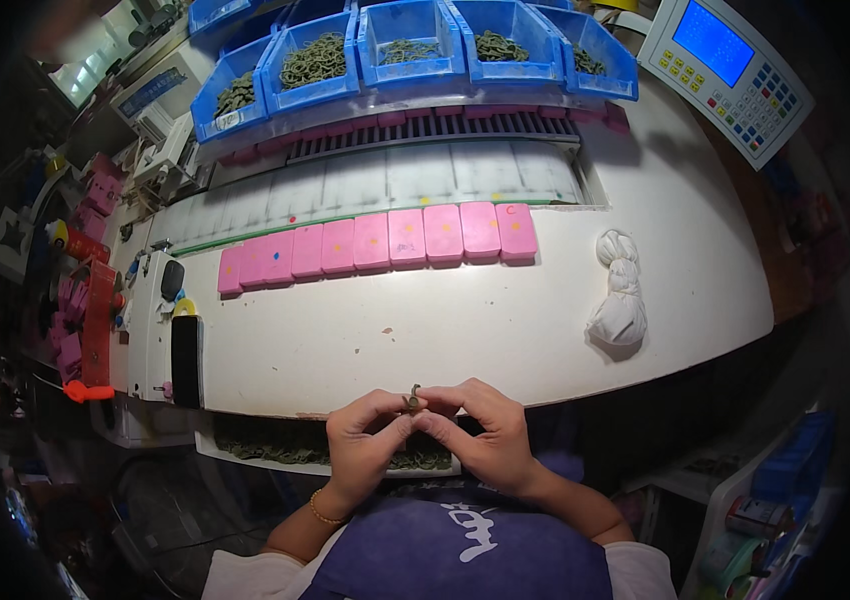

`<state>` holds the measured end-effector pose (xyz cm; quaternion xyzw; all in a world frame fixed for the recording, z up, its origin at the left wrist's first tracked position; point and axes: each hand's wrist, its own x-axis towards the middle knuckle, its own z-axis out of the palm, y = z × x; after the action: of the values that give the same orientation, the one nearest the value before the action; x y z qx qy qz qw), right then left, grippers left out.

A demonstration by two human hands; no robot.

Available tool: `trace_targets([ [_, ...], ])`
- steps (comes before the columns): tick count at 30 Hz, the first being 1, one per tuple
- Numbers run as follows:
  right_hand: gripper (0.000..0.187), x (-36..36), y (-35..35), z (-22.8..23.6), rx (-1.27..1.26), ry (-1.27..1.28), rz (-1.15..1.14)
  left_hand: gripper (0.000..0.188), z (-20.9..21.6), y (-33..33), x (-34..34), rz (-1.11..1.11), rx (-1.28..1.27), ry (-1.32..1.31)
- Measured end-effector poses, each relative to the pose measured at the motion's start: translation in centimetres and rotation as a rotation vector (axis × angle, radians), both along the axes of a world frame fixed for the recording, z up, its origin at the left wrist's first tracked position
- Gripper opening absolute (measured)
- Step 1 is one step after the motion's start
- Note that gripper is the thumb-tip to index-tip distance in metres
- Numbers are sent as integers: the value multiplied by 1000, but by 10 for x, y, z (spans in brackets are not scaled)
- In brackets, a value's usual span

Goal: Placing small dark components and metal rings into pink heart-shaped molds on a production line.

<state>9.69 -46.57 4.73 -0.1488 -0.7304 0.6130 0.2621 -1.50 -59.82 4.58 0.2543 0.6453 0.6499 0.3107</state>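
Both hands meet just past the near edge of the white worktable point(505, 330), above a purple apron point(465, 545). Left hand point(365, 445) and right hand point(485, 435) pinch one small olive-green part point(412, 399) between thumb and fingertips — fingers narrowed on it, the piece held upright between the two hands, at the table's front edge. The left wrist wears a thin bead bracelet point(323, 513).

Beneath the hands, under the table lip, a shallow white tray point(245, 462) holds a heap of the same dark green pieces.

Farther out on the table lies a row of pink rectangular blocks point(385, 243), edge to edge, several bearing small coloured dots. To the right of them sits a knotted white cloth bundle point(620, 300), well apart from the hands.

At the back, blue open-front bins point(415, 50) stand side by side on a shelf — each holds a pile of green parts, some fuller than others. A control panel with a blue screen point(725, 65) sits at the far right. A black-and-white device point(170, 330) stands at the table's left end.
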Motion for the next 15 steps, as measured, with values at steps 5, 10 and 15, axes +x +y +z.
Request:
trace_targets([
  [5, 27, -1, 0, 0, -15, -12, 13, 10, -3, 0, -1, 4, 28, -73],
  [10, 28, 0, 0, -3, -7, -2, 13, 10, -2, 1, -1, 8, 45, -107],
  [15, 29, -3, 3, -3, 56, 39, -74, 10, 0, 0, -3, -15, 24, -299],
])
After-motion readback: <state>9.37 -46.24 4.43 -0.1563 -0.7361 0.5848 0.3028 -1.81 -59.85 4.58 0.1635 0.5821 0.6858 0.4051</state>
